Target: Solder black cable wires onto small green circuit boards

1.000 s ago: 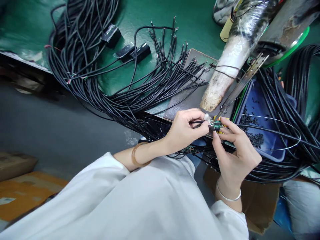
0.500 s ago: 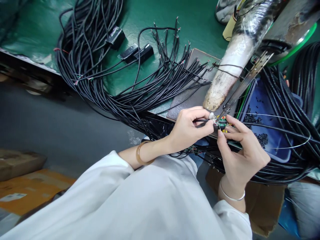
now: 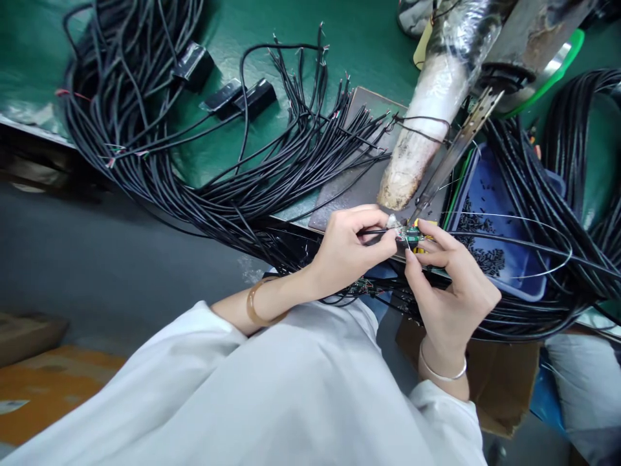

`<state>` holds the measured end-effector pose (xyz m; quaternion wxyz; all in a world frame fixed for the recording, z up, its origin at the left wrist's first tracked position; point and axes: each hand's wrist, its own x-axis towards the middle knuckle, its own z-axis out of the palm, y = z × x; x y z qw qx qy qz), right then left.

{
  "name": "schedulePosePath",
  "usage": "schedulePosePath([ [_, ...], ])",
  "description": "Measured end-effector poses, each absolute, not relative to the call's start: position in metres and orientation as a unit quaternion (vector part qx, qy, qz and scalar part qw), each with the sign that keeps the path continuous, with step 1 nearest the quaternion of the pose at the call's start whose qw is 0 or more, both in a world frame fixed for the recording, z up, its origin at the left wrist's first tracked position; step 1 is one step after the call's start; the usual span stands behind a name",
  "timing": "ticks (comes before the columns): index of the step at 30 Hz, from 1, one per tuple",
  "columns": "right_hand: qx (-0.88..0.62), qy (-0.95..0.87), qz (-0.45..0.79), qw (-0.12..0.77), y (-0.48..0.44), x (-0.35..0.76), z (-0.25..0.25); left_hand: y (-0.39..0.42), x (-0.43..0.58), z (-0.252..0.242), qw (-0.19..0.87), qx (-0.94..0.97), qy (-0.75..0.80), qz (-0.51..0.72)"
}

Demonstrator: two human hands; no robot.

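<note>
My left hand is closed, thumb and forefinger pinching the end of a black cable whose stripped wires meet a small green circuit board. On the board's other side, my right hand has its fingers bent close together, with a thin silvery solder wire at the thumb and fingertips. That wire loops out to the right. A soldering iron slants down from above, its tip right at the board. My fingers partly cover the board and a yellow piece beside it.
A large bundle of black cables sprawls over the green table on the left. At right, a blue tray holds small black pieces beside coiled cables. A plastic-wrapped tube hangs above my hands.
The whole view has shifted, so the table and hands appear further left. Both hands keep their grip at the board, and the iron's tip stays beside it.
</note>
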<state>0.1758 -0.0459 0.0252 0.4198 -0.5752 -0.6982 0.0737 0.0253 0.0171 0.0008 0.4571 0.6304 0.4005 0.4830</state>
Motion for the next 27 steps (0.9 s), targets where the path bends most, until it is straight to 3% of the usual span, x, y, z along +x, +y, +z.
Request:
schedulePosePath([
  [9, -0.578, -0.692, 0.064, 0.427, -0.0436, 0.1767, 0.027, 0.0187, 0.0277, 0.0033, 0.483, 0.609, 0.412, 0.475],
  [17, -0.578, -0.697, 0.071, 0.419, -0.0437, 0.1772, 0.0264, 0.0174, 0.0267, 0.0023, 0.63, 0.51, 0.4, 0.428],
  [27, -0.579, -0.693, 0.06, 0.426, -0.042, 0.1759, 0.0299, 0.0205, 0.0281, 0.0028, 0.658, 0.47, 0.379, 0.45],
])
